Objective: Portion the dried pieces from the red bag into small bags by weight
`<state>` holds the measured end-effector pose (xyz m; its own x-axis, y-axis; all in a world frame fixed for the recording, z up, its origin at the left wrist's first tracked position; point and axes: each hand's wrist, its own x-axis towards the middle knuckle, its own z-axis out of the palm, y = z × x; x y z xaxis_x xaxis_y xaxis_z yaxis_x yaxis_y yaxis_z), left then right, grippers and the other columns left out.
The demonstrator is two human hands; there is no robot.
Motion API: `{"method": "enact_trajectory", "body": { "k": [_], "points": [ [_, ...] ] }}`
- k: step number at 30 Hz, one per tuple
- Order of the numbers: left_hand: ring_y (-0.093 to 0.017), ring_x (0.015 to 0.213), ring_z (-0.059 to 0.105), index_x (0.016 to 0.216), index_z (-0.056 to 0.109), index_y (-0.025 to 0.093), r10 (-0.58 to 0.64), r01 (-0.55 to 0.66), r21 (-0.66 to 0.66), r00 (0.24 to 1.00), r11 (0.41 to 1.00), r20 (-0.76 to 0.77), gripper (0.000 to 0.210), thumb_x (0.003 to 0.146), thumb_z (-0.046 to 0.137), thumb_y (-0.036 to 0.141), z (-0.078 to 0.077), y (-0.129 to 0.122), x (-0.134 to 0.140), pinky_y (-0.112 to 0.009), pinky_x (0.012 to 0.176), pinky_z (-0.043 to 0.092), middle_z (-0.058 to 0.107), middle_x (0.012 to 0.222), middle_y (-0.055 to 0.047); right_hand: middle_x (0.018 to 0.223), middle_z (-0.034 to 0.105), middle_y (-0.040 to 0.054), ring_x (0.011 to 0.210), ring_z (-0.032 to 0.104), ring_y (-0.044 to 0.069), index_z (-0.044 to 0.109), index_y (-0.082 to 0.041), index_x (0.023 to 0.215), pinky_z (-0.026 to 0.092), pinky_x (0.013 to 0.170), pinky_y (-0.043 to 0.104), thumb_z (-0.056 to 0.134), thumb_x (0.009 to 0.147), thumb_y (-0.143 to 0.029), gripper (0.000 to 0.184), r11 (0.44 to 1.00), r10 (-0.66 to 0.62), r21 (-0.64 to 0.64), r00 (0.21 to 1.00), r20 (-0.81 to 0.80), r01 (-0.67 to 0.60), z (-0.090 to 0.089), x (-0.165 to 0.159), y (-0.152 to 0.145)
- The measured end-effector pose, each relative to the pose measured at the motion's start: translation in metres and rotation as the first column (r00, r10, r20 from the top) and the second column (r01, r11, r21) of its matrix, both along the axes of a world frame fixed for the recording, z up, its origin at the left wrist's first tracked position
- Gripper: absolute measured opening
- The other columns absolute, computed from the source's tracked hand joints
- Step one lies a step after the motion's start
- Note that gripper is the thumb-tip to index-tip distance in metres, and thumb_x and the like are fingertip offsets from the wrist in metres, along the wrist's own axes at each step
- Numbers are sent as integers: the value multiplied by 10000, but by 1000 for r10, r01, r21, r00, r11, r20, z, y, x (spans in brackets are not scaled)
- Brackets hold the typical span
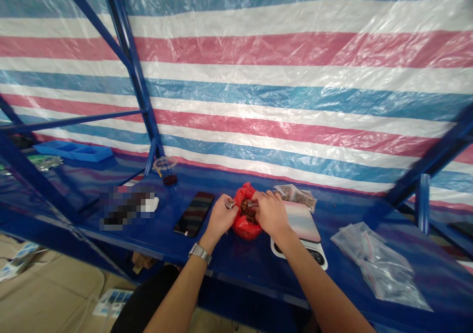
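Observation:
A red plastic bag stands with its mouth spread, and brown dried bits show inside. My left hand, with a metal watch at its wrist, is closed against the bag's left edge. A small shiny piece shows at its fingers, too small to name. From the right, my right hand reaches into the bag's mouth with fingers closed together; a greyish thing at the fingertips is mostly hidden. Beneath my right forearm sits a white digital scale with a flat metal plate.
Behind the scale lie clear bags of brown bits; clear zip bags are piled farther right. A black phone, a plastic cup with dark liquid and blue trays are to the left. Blue shelf posts frame the table.

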<state>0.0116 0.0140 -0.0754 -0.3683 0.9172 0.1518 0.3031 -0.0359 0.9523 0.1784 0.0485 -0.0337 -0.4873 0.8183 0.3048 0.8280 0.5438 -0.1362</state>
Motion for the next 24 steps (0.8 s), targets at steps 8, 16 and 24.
{"method": "enact_trajectory", "body": {
  "k": [8, 16, 24],
  "points": [
    [-105, 566, 479, 752, 531, 209, 33, -46, 42, 960, 998, 277, 115, 671, 597, 160, 4, 2, 10, -211, 562, 377, 506, 630, 67, 1001, 758, 84, 1042, 618, 278, 688, -194, 1035, 348, 856, 363, 654, 748, -44, 326, 993, 74, -87, 995, -71, -80, -5, 2, 3],
    [-110, 585, 502, 746, 555, 203, 53, -68, 54, 967, 996, 250, 102, 670, 616, 173, 7, -5, 6, -207, 567, 390, 528, 637, 55, 948, 784, 26, 931, 708, 238, 711, -248, 898, 464, 826, 334, 687, 774, -111, 186, 941, 7, -294, 882, -471, -165, -21, 1, 15],
    [-122, 652, 514, 746, 520, 210, -22, 12, 165, 998, 986, 58, 113, 681, 573, 133, 12, -7, 1, -229, 640, 404, 530, 686, 50, 835, 771, 40, 814, 730, 225, 694, -204, 826, 547, 791, 350, 715, 729, -256, 112, 765, -196, -488, 570, -798, -420, -27, -1, 28]
  ]
}}
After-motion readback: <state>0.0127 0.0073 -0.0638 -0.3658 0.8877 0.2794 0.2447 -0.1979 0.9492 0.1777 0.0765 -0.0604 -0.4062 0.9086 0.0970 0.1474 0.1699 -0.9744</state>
